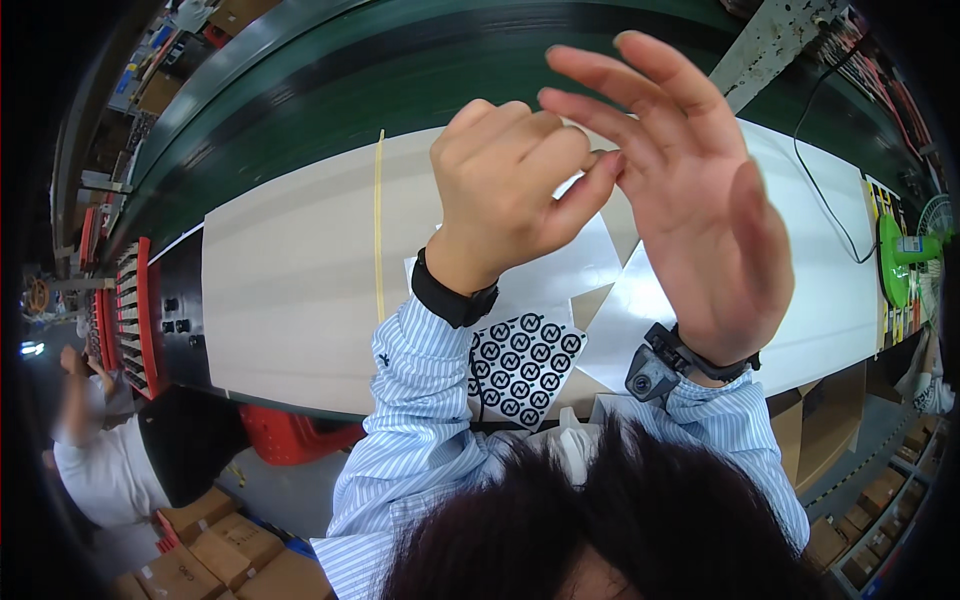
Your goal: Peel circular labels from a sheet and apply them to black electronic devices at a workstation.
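Left grip [515, 185] pinched shut, fingertips touching right grip [690, 200], above sticker sheet [525, 365]

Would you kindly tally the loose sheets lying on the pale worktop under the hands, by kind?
Plain white backing sheets: 2
White sheet printed with round black stickers: 1
Total: 3

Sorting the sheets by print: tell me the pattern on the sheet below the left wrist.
Black sticker sheet with rows of white round logo marks, seen in the head view.
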Demonstrator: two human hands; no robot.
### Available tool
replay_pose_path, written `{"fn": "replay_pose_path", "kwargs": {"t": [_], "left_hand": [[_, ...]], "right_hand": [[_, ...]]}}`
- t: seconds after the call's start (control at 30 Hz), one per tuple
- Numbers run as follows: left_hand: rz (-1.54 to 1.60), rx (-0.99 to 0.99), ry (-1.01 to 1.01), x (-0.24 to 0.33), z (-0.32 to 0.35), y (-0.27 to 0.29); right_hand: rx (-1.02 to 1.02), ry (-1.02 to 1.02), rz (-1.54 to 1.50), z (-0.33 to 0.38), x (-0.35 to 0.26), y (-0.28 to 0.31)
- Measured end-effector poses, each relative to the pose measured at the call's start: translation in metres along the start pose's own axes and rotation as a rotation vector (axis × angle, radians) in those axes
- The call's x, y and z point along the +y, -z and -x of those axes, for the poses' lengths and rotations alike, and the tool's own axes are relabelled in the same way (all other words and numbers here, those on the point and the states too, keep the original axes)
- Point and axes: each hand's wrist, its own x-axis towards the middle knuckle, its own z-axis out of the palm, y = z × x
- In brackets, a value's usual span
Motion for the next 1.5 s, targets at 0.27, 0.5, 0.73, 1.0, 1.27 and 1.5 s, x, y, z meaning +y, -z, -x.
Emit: {"fn": "replay_pose_path", "kwargs": {"t": [0.27,0.5,0.73,1.0,1.27,1.5], "left_hand": [[0.115,-0.041,0.247,0.007,-0.004,0.010],[0.146,-0.067,0.258,0.006,-0.005,0.014],[0.048,-0.104,0.179,0.008,-0.008,0.018],[-0.061,-0.154,0.128,0.009,-0.007,0.016],[-0.116,-0.173,0.093,0.011,-0.006,0.015],[-0.124,-0.150,0.086,0.009,-0.005,0.013]], "right_hand": [[-0.022,-0.024,-0.135,0.001,-0.005,0.004],[-0.066,0.010,0.078,0.001,-0.007,0.005],[-0.136,0.104,0.246,0.001,-0.004,0.013],[-0.195,0.243,0.406,0.001,-0.004,0.021],[-0.212,0.312,0.478,0.003,-0.003,0.025],[-0.227,0.334,0.507,0.003,-0.004,0.027]]}}
